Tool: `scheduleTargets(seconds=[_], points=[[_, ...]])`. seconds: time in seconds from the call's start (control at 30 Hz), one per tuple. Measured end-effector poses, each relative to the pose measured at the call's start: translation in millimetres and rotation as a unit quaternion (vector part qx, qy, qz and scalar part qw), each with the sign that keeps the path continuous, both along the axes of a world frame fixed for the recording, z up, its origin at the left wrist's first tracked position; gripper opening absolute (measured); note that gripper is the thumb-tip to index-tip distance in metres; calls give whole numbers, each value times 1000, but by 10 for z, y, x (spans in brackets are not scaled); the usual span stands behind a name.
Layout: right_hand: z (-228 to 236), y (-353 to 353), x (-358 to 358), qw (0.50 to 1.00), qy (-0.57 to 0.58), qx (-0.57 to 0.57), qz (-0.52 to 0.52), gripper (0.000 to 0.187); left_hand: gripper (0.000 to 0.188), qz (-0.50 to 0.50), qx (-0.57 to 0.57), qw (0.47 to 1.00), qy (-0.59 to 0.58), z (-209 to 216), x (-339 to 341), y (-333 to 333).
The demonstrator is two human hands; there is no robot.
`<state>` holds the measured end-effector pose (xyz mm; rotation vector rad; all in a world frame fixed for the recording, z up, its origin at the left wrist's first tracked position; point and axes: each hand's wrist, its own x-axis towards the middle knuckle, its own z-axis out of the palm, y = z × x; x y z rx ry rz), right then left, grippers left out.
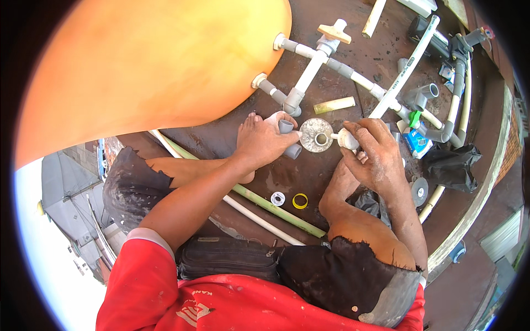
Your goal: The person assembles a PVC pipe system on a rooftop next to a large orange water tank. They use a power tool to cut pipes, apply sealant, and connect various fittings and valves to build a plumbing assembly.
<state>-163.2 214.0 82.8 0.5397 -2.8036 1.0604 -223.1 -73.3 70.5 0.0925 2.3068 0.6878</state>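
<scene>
My left hand (264,140) is closed around a grey pipe tee (292,151), its open ends showing past the fingers. In my right hand (375,149) is a whitish round cap (346,139), pinched between thumb and fingers, with a short pale stem pointing left. Between the hands stands a round can (316,128), its top smeared and an open mouth in its middle. The cap's stem is close to the can's rim; whether they touch I cannot tell.
A large orange tank (165,60) fills the upper left. Joined pipework with a valve (334,32) runs from it. A long white pipe (406,69) slants on the right. Two tape rolls, white (277,198) and yellow (300,201), a cutting disc (419,191) and black plastic (452,166) lie around.
</scene>
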Motion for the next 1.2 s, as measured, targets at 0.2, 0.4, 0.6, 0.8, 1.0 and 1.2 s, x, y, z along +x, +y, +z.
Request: scheduleTargets(seconds=[0.2, 0.4, 0.6, 0.8, 1.0, 1.2], points=[[-588, -278, -53, 992, -54, 78, 86, 43, 108, -97, -58, 993, -17, -560, 105, 93], [-1029, -437, 102, 969, -36, 207, 127, 32, 109, -102, 52, 990, 82, -1098, 234, 212], [-1002, -467, 234, 960, -29, 237, 147, 38, 104, -196, 42, 963, 183, -1154, 324, 237], [-1103, -103, 616, 979, -58, 189, 56, 26, 93, -268, 70, 934, 225, -1115, 475, 620], [-1105, -127, 693, 982, -55, 180, 17, 34, 91, -292, 40, 933, 207, -1065, 473, 778], [-1029, -135, 445, 990, -53, 133, -1, 31, 96, -196, 51, 968, 149, -982, 290, 615]])
